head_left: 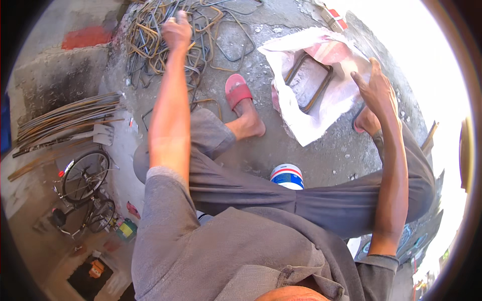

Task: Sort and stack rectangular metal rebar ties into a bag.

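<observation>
My left hand (176, 33) reaches out over a tangled pile of bent steel rods (150, 42), many shaped into rectangular loops. Motion blurs its fingers, and whether they grip a rod cannot be made out. An opened white woven sack (306, 128) lies on the ground between my feet, its pinkish inside showing. Inside the sack rests a rectangular steel rod stirrup (321, 93). By the sack's right edge is my right hand (377, 90), thumb and forefinger spread apart, nothing visible between them.
A white, blue and red bucket (287, 175) stands between my legs. My left foot wears a red sandal (238, 92). Long rods (70, 118) and a bicycle (86, 178) are at the left. A red and beige object (334, 19) sits beyond the sack.
</observation>
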The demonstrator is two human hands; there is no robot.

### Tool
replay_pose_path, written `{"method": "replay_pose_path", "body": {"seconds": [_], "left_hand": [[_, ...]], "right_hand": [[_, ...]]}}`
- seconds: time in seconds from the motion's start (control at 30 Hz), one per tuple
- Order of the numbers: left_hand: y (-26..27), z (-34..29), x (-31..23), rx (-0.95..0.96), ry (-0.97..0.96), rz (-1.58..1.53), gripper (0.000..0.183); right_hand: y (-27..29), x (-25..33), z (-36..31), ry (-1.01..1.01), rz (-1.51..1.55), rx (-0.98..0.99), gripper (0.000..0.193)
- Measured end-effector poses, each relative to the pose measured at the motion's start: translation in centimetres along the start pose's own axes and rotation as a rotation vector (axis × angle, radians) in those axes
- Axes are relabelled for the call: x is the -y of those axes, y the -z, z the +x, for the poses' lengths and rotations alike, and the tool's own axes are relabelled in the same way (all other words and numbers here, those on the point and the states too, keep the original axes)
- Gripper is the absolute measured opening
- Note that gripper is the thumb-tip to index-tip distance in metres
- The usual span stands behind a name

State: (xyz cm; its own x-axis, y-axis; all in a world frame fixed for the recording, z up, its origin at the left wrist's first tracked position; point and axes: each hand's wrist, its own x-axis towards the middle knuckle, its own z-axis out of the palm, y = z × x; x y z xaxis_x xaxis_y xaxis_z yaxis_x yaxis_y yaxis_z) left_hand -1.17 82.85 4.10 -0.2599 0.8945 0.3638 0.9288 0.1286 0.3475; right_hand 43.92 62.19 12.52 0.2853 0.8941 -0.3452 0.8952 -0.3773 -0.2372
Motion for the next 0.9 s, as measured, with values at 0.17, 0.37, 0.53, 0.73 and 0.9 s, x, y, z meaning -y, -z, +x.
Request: {"method": "replay_pose_path", "body": {"seconds": [0.17,0.37,0.53,0.73,0.9], "left_hand": [[15.3,10.4,-3.2,0.177,-0.161,-0.052,0.045],[24.9,-5.1,-21.4,0.424,-0.055,-0.735,0.040],[19.6,-10.6,-22.8,0.714,0.021,-0.874,0.035],[12.1,-15.7,-19.7,0.647,0.281,-1.110,0.042],[11.7,-14.8,-19.9,0.785,0.320,-1.241,0.045]], "right_hand": [[1.1,1.9,0.4,0.147,-0.003,-0.043,0.063],[4.2,2.4,-2.4,0.346,0.408,-0.285,0.056],[3.0,0.5,-1.4,0.683,0.856,-0.164,0.045],[3.2,-0.9,-1.9,0.261,0.989,0.045,0.025],[6.7,-2.0,-2.8,0.316,1.113,0.216,0.019]]}}
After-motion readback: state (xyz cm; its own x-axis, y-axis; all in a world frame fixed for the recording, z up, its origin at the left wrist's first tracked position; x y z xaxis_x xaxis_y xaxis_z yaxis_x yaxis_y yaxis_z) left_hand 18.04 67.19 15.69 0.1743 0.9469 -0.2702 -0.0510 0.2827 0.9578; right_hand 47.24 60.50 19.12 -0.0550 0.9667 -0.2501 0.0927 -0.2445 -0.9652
